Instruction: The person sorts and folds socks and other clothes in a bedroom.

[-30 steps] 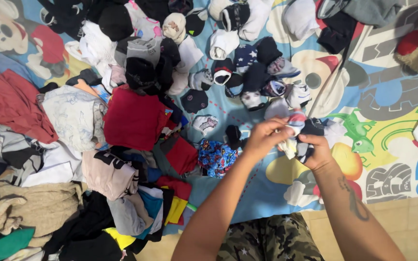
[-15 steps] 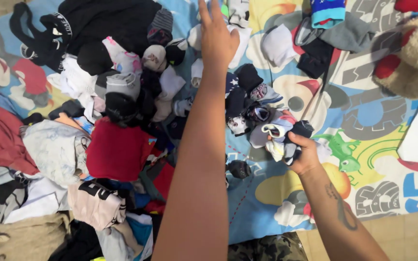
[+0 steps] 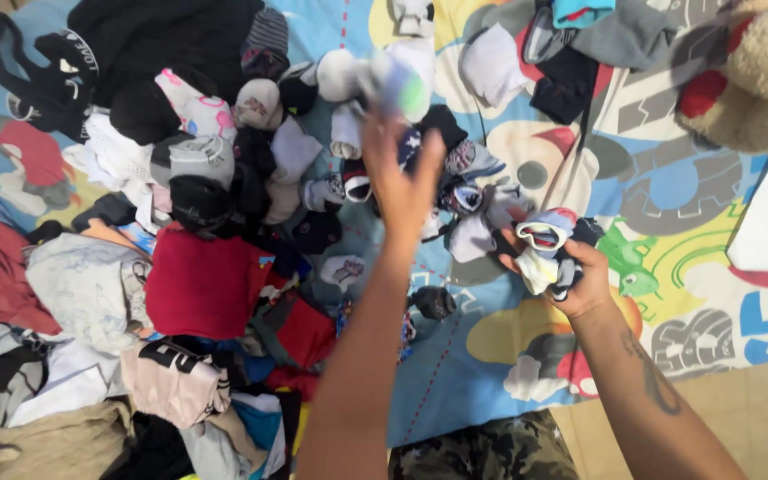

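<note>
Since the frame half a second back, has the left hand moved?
Yes. The left hand has pulled back toward the person, from up by the white rolled socks to over the dark sock cluster.

White-and-black socks (red-rimmed cuff), bright cartoon-print blue sheet, red shirt, camouflage trousers

A pile of clothes fills the left of the frame. Rolled socks lie in the middle top, on the blanket. A stuffed toy sits upper right.
</note>
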